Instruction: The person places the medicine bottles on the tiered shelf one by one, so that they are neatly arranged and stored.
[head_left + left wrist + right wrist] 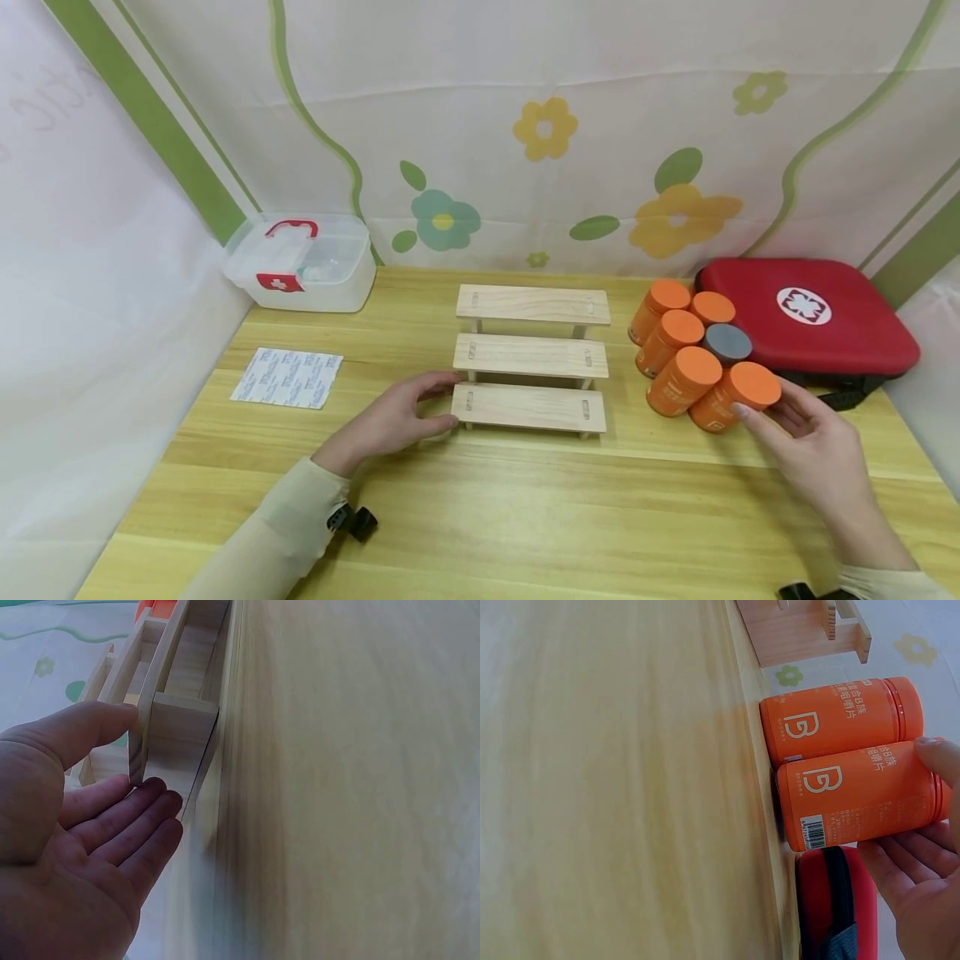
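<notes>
My right hand [813, 450] holds the front right orange pill bottle [855, 799] near its cap, thumb on one side and fingers on the other. That bottle stands against another orange bottle [684, 382] in a tight cluster of several, most with orange caps and one with a grey cap [727, 342]. My left hand [393, 417] is at the left end of a three-step wooden rack [528, 408]. Its fingers are nearly straight, and its thumb and fingertips are at the end of the lowest step [176, 735]; how firmly they touch it, I cannot tell.
Behind the bottles lies a red first-aid case [862, 325]. A clear plastic medicine box [322, 279] with a red handle stands at the back left. In front of it lies a printed white packet [288, 377]. A flowered curtain [540, 192] hangs behind the table.
</notes>
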`<action>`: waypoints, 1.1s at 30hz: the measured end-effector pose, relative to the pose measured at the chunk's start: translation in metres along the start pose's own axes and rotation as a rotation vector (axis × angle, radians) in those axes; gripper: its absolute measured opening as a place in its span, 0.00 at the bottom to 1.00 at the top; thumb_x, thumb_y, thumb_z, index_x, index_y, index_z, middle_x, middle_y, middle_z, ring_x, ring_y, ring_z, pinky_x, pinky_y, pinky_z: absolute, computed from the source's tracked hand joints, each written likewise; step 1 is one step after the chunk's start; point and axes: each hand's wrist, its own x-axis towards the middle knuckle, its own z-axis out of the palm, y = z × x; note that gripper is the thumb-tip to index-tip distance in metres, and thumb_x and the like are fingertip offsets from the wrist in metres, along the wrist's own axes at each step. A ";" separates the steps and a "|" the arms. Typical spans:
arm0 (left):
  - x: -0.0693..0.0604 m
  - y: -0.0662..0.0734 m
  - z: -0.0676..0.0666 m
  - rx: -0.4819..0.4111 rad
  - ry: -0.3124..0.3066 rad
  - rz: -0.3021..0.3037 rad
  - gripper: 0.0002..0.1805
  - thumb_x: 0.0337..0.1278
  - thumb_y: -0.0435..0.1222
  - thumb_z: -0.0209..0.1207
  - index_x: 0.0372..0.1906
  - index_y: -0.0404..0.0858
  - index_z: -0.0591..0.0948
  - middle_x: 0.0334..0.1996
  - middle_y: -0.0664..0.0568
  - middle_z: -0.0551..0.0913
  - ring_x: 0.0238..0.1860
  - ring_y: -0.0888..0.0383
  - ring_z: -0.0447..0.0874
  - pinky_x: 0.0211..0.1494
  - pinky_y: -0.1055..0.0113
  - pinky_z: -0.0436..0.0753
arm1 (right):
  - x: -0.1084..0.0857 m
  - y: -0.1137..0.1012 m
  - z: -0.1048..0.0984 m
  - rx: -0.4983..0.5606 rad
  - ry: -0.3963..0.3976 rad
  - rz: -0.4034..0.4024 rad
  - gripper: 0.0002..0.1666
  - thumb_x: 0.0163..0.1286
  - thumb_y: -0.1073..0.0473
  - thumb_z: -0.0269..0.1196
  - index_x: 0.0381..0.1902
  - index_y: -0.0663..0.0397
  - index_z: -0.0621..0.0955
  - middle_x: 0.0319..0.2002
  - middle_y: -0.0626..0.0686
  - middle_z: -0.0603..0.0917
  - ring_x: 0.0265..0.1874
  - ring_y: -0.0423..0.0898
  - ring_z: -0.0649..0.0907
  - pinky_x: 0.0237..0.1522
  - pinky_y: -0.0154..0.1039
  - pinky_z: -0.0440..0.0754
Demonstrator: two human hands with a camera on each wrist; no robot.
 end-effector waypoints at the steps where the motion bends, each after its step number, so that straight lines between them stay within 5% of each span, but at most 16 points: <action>1: 0.000 0.000 0.000 0.000 0.002 -0.001 0.35 0.70 0.42 0.71 0.77 0.42 0.75 0.78 0.46 0.75 0.77 0.43 0.75 0.82 0.42 0.73 | 0.000 0.000 0.000 0.005 0.004 0.000 0.40 0.70 0.60 0.77 0.77 0.60 0.76 0.53 0.19 0.79 0.48 0.12 0.79 0.48 0.11 0.79; 14: 0.002 0.001 0.005 0.030 0.040 0.007 0.34 0.69 0.44 0.73 0.75 0.42 0.78 0.76 0.45 0.78 0.76 0.42 0.76 0.81 0.41 0.73 | -0.007 -0.005 -0.007 -0.016 0.029 -0.022 0.39 0.69 0.60 0.77 0.76 0.51 0.78 0.52 0.19 0.78 0.49 0.12 0.78 0.49 0.10 0.78; 33: 0.003 0.007 0.007 0.054 0.062 0.013 0.33 0.68 0.43 0.73 0.74 0.41 0.79 0.74 0.45 0.80 0.74 0.42 0.78 0.80 0.42 0.76 | -0.019 -0.025 -0.009 0.027 0.148 -0.143 0.37 0.66 0.73 0.74 0.72 0.55 0.80 0.56 0.25 0.82 0.51 0.20 0.83 0.51 0.11 0.78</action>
